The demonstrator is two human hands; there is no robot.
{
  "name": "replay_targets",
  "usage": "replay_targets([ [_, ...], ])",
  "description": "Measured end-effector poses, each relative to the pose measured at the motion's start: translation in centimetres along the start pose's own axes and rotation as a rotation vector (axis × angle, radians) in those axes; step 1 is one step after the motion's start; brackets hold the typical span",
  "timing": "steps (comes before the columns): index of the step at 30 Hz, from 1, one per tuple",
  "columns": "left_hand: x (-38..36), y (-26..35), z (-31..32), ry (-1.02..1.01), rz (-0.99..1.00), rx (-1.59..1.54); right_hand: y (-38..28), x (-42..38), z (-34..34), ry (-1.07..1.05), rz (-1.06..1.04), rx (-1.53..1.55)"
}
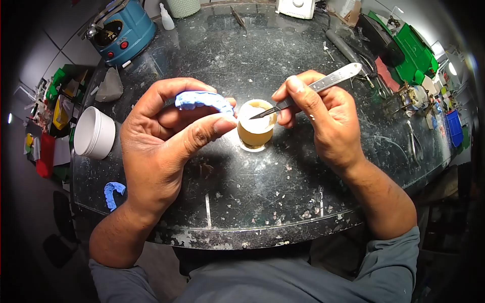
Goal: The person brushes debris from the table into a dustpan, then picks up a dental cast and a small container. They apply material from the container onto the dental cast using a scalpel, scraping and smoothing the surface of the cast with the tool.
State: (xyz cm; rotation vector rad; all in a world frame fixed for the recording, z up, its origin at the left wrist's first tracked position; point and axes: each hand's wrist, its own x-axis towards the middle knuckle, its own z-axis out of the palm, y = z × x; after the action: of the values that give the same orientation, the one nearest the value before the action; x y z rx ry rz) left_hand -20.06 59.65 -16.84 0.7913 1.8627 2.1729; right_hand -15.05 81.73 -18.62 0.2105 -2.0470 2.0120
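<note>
My left hand is closed on a blue dental arch piece, held between thumb and fingers with its curve upward. My right hand grips a metal scalpel like a pen, its handle slanting up to the right. The dark blade points left over a small round yellowish cup with whitish material on top. The cup stands on the dark table between my hands. A second blue arch piece lies at the left, beside my left wrist.
A white tub stands left of my left hand. Behind it are a grey lump and a blue machine. A white bottle stands at the back. Pliers and a corded handpiece lie at the right.
</note>
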Motion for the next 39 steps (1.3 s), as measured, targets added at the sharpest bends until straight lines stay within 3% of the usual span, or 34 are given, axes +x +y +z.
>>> replay_targets([
  [11,0.2,-0.2,-0.1,0.026,0.017,0.093,0.2,0.1,0.0,-0.030,0.052,0.066],
  [14,0.2,0.1,-0.2,0.011,-0.054,0.095,0.4,0.2,0.0,-0.036,0.052,0.086],
  [24,0.2,0.1,0.3,0.052,-0.072,-0.004,0.8,0.5,-0.4,-0.064,0.099,0.159],
  [32,0.3,0.2,0.2,0.023,-0.091,-0.032,0.4,0.5,-0.4,-0.027,0.282,0.248],
  [39,0.3,-0.1,0.3,0.044,-0.069,0.014,0.3,0.6,-0.8,-0.021,0.290,0.260],
])
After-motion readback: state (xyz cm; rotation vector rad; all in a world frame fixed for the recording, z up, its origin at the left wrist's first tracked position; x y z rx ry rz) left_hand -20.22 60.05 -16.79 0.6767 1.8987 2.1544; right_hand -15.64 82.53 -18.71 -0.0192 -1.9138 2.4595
